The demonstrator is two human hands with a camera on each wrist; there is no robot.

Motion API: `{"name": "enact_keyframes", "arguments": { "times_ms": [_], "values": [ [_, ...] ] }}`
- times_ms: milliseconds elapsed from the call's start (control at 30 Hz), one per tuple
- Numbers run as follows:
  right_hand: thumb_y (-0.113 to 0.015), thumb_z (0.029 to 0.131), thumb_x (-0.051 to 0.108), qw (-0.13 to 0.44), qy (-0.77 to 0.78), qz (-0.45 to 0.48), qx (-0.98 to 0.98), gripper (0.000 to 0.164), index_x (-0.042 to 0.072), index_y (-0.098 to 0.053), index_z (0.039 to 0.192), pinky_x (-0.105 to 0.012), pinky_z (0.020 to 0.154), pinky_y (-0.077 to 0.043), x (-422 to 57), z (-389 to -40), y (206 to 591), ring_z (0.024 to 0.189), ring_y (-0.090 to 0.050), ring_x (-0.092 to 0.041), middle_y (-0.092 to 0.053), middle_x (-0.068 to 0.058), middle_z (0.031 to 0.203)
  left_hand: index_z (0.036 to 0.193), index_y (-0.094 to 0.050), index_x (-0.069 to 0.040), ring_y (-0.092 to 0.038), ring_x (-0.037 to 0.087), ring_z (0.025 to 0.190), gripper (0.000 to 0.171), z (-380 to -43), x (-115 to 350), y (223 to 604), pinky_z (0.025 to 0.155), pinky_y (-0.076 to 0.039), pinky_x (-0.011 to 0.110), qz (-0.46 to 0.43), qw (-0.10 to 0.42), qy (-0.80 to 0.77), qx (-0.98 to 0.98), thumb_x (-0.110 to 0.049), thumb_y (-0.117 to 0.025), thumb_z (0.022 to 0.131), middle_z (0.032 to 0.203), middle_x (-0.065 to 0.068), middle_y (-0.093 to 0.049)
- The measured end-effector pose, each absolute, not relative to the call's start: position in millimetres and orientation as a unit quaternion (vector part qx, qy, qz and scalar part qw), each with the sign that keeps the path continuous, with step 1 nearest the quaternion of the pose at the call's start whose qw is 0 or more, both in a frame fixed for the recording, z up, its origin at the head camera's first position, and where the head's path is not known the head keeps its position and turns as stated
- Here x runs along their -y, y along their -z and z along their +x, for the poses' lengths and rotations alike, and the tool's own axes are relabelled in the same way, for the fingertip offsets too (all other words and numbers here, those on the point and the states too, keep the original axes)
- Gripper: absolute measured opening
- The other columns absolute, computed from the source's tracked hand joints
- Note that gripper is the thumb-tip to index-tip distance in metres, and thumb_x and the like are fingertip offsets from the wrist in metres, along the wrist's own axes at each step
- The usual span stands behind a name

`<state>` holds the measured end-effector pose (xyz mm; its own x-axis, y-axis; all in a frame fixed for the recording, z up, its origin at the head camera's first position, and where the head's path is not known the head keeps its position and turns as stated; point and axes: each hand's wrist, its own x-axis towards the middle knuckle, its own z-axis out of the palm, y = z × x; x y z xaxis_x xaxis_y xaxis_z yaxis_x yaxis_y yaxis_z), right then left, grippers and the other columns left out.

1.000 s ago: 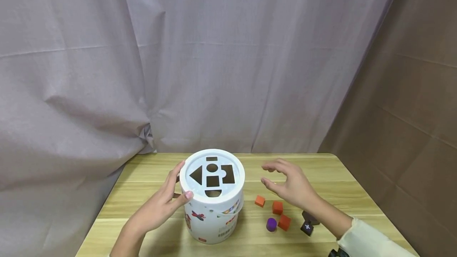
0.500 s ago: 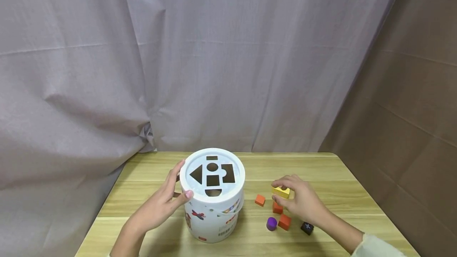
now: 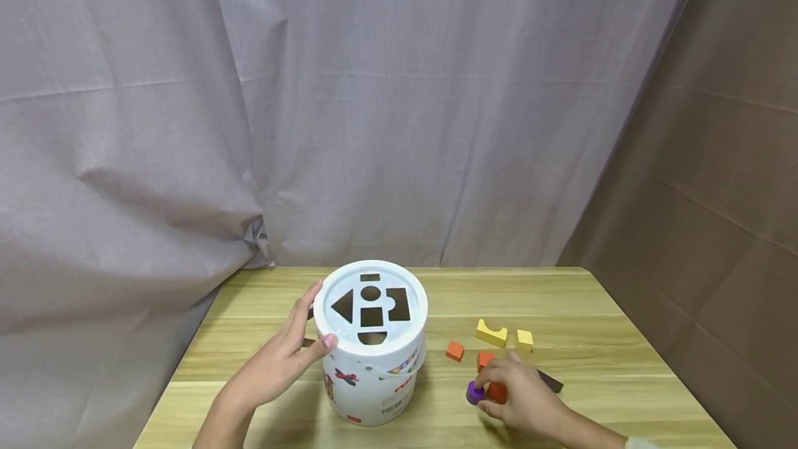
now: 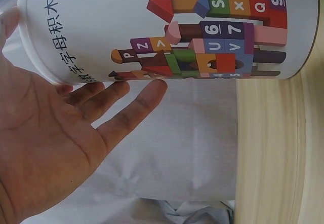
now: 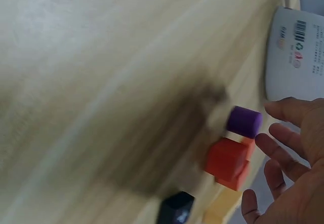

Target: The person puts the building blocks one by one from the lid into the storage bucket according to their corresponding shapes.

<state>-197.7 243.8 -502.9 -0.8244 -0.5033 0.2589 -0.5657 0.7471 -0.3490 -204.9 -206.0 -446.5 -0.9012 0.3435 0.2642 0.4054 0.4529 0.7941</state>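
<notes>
The white bucket (image 3: 369, 393) hides its contents, the unclenched left grip (image 3: 282, 364) spread against it, and the purple cylinder (image 3: 474, 394) lies at nine o'clock from the loosely parted right grip (image 3: 522, 393).

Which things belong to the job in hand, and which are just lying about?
In the job, it seems: bucket, left hand against it; purple cylinder, right hand at it.
Lying about: yellow arch, yellow block, orange block, red blocks, dark block, black cube.
</notes>
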Motion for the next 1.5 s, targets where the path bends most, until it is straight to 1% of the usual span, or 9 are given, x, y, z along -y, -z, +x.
{"name": "enact_keyframes", "arguments": {
  "times_ms": [167, 300, 533, 633, 800, 933, 1167, 1400, 1500],
  "values": [
    [-0.100, 0.082, 0.021, 0.065, -0.205, 0.279, 0.936, 0.023, 0.026, -0.083, 0.097, -0.088, 0.109, -0.041, -243.5, -197.4, 507.1, 0.102, -0.078, -0.016, -0.077, 0.015, 0.108, 0.177, -0.005, -0.042, -0.049, 0.044, 0.154, 0.089, -204.6, 206.6, 446.2, 0.103, -0.060, 0.054, -0.218, 0.034, 0.474, 0.853, -0.040, -0.065, 0.112, 0.182, 0.018, -0.025],
    [-0.100, 0.081, 0.022, 0.080, -0.182, 0.267, 0.943, 0.023, 0.030, -0.082, 0.094, -0.061, 0.086, -0.060, -241.2, -200.0, 509.4, 0.102, -0.068, -0.017, -0.072, 0.016, 0.108, 0.177, -0.005, -0.043, -0.049, 0.045, 0.154, 0.089, -204.7, 206.3, 445.7, 0.103, -0.060, 0.055, -0.218, 0.034, 0.476, 0.852, -0.040, -0.065, 0.112, 0.182, 0.018, -0.024],
    [-0.099, 0.083, 0.020, 0.071, -0.190, 0.245, 0.948, 0.025, 0.034, -0.078, 0.089, -0.043, 0.075, -0.048, -238.9, -202.0, 514.5, 0.094, -0.056, -0.013, -0.069, 0.021, 0.100, 0.177, -0.005, -0.040, -0.049, 0.044, 0.154, 0.089, -204.6, 205.8, 446.1, 0.103, -0.061, 0.052, -0.223, 0.034, 0.473, 0.852, -0.039, -0.065, 0.112, 0.181, 0.019, -0.026],
    [-0.099, 0.082, 0.018, 0.069, -0.196, 0.238, 0.949, 0.028, 0.034, -0.078, 0.090, -0.046, 0.077, -0.051, -238.1, -201.7, 514.7, 0.094, -0.058, -0.015, -0.068, 0.022, 0.098, 0.177, -0.006, -0.040, -0.048, 0.042, 0.155, 0.089, -204.6, 206.1, 445.9, 0.103, -0.061, 0.049, -0.226, 0.037, 0.471, 0.852, -0.038, -0.065, 0.112, 0.181, 0.018, -0.027],
    [-0.099, 0.079, 0.014, 0.089, -0.204, 0.239, 0.945, 0.033, 0.034, -0.078, 0.092, -0.091, 0.099, -0.046, -238.7, -201.9, 511.4, 0.112, -0.075, -0.034, -0.068, 0.023, 0.099, 0.178, -0.007, -0.039, -0.047, 0.040, 0.156, 0.088, -205.4, 206.7, 445.3, 0.103, -0.061, 0.042, -0.232, 0.040, 0.471, 0.850, -0.039, -0.065, 0.112, 0.180, 0.016, -0.030],
    [-0.099, 0.079, 0.013, 0.093, -0.228, 0.248, 0.937, 0.034, 0.034, -0.077, 0.093, -0.088, 0.101, -0.046, -240.0, -200.7, 505.3, 0.103, -0.071, -0.024, -0.069, 0.023, 0.100, 0.178, -0.007, -0.037, -0.046, 0.040, 0.156, 0.089, -206.1, 206.7, 446.7, 0.103, -0.061, 0.040, -0.238, 0.040, 0.475, 0.846, -0.037, -0.066, 0.112, 0.179, 0.017, -0.030],
    [-0.099, 0.082, 0.018, 0.100, -0.245, 0.258, 0.929, 0.030, 0.032, -0.080, 0.100, -0.042, 0.088, -0.058, -239.6, -203.8, 489.5, 0.091, -0.054, 0.000, -0.072, 0.023, 0.101, 0.178, -0.006, -0.036, -0.045, 0.041, 0.157, 0.090, -206.2, 206.9, 447.7, 0.103, -0.062, 0.038, -0.238, 0.037, 0.478, 0.845, -0.037, -0.066, 0.112, 0.179, 0.018, -0.029],
    [-0.100, 0.079, 0.013, 0.132, -0.265, 0.264, 0.918, 0.034, 0.029, -0.082, 0.103, -0.050, 0.095, -0.058, -236.9, -206.8, 468.1, 0.094, -0.054, 0.000, -0.074, 0.022, 0.102, 0.178, -0.006, -0.036, -0.045, 0.042, 0.158, 0.090, -206.8, 206.3, 446.2, 0.103, -0.062, 0.039, -0.241, 0.040, 0.476, 0.845, -0.036, -0.066, 0.112, 0.180, 0.019, -0.028],
    [-0.101, 0.076, 0.011, 0.152, -0.281, 0.267, 0.909, 0.036, 0.029, -0.082, 0.101, -0.034, 0.084, -0.056, -235.4, -205.7, 460.6, 0.097, -0.053, 0.000, -0.074, 0.020, 0.103, 0.178, -0.006, -0.035, -0.043, 0.043, 0.159, 0.090, -205.9, 206.2, 446.8, 0.103, -0.062, 0.039, -0.238, 0.041, 0.471, 0.848, -0.036, -0.066, 0.112, 0.181, 0.020, -0.027]
  ]
}}
